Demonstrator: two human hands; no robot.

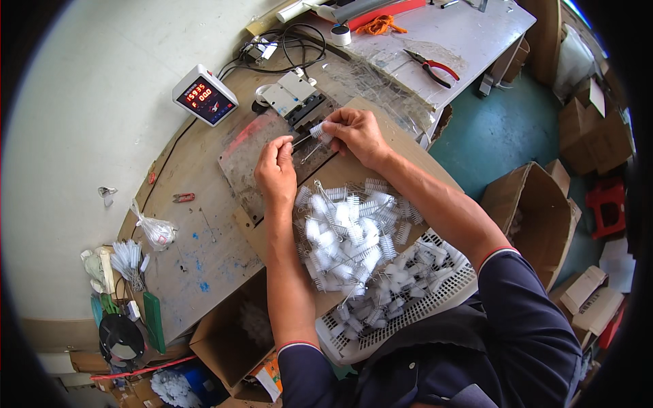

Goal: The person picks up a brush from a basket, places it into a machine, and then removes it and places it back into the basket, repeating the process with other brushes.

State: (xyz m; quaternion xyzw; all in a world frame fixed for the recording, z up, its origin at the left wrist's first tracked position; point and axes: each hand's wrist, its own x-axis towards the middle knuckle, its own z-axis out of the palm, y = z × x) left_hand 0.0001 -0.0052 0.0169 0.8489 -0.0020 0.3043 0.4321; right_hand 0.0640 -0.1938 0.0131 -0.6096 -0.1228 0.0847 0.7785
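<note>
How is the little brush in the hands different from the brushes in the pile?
The held brush is one alone, stretched between the left hand and right hand above the board; the brush pile is many, tangled, lying loose beneath the wrists. Both have white bristles on thin wire.

A person seen from above, wearing a dark navy long-sleeved top. Both sleeves are pushed up to about the elbow, and each cuff is edged with a thin red-and-white stripe. The forearms, left hand (275, 173) and right hand (357, 134) are bare, without gloves.
</note>
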